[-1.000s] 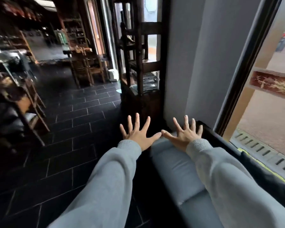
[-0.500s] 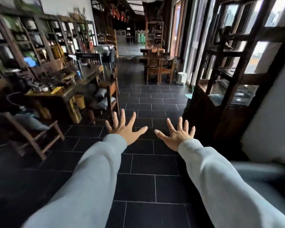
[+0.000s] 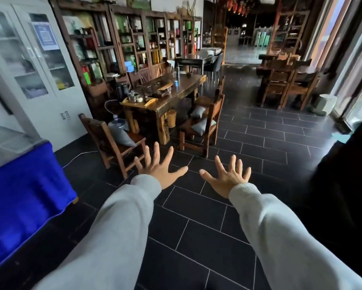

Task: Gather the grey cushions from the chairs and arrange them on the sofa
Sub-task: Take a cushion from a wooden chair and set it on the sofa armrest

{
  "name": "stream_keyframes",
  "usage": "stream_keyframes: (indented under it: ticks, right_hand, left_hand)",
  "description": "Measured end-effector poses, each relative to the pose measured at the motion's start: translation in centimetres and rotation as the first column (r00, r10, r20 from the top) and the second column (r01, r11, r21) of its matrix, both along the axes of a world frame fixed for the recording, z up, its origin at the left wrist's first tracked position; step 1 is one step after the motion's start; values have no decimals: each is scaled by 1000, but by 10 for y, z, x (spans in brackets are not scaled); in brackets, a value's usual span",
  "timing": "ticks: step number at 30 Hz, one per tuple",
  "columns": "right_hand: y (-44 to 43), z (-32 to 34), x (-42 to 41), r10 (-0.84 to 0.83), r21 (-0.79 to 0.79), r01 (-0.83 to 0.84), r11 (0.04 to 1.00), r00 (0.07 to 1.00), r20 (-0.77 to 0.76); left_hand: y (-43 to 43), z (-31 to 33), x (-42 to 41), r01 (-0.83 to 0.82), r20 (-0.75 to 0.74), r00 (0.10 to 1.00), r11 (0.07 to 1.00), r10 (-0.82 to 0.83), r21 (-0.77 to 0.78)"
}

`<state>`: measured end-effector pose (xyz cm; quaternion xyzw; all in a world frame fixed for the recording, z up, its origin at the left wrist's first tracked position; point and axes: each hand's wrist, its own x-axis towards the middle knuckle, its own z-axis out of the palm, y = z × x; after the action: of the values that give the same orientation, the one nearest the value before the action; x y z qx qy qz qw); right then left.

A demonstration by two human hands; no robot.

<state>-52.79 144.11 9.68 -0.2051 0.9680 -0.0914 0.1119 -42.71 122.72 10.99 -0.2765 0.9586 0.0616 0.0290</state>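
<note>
Reaching with left hand [image 3: 158, 168] and right hand [image 3: 228, 177] splayed wide, each grip empty, best take the nearest grey cushion [image 3: 121, 136] off its chair [image 3: 113, 141] first.

Two empty hands, left hand [image 3: 159, 168] and right hand [image 3: 228, 179], fingers spread wide above dark floor [image 3: 196, 227]; grey cushions [image 3: 121, 135] on wooden chairs [image 3: 113, 143] ahead.

cushions [image 3: 121, 136] on chairs [image 3: 113, 143], beside table [image 3: 171, 91]

Dim interior, daylight from right windows, wide-angle edge distortion, soft blur
</note>
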Motion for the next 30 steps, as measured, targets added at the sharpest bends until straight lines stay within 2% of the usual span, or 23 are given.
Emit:
stream_keyframes:
  ticks: [7,13,17,24,30]
  right_hand:
    - [-67,-13,-118,41,-8,-41,999,999,12]
    - [-122,-7,-228,68,-61,-65,996,997,46]
    - [-147,-10,-284,81,-26,-79,997,995,65]
    - [-194,-38,-381,79,64,-86,994,991,109]
    - [-257,-61,-486,52,114,-65,991,992,118]
  left_hand:
    - [-66,-16,-84,-112,53,992,994,113,-8]
    - [-107,4,-185,-112,91,989,993,114,-24]
    - [-128,-2,-240,-102,91,991,995,103,-16]
    - [-176,-48,-344,-129,142,984,984,111,120]
    - [-244,-73,-456,-83,172,983,989,61,124]
